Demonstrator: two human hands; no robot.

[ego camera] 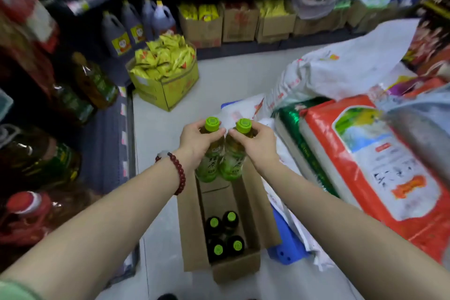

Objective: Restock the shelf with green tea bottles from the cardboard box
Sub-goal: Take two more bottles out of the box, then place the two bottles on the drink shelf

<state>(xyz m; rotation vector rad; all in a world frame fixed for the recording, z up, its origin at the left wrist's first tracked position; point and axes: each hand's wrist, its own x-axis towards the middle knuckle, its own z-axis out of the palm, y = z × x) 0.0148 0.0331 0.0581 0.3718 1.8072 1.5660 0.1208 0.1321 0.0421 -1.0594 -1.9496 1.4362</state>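
I hold two green tea bottles upright, side by side, above the open cardboard box (192,224) on the floor. My left hand (197,141) grips the left bottle (210,161) around its neck, under the lime-green cap. My right hand (255,143) grips the right bottle (232,165) the same way. The two bottles touch each other. Down in the near end of the box stand several more bottles (225,236), seen from above by their green caps. The far half of the box is bare cardboard.
A dark shelf unit (109,143) on the left carries large oil bottles. Stacked rice sacks (379,153) crowd the right side. A yellow carton of snack packs (165,73) stands on the floor ahead. A blue stool (287,248) sits beside the box.
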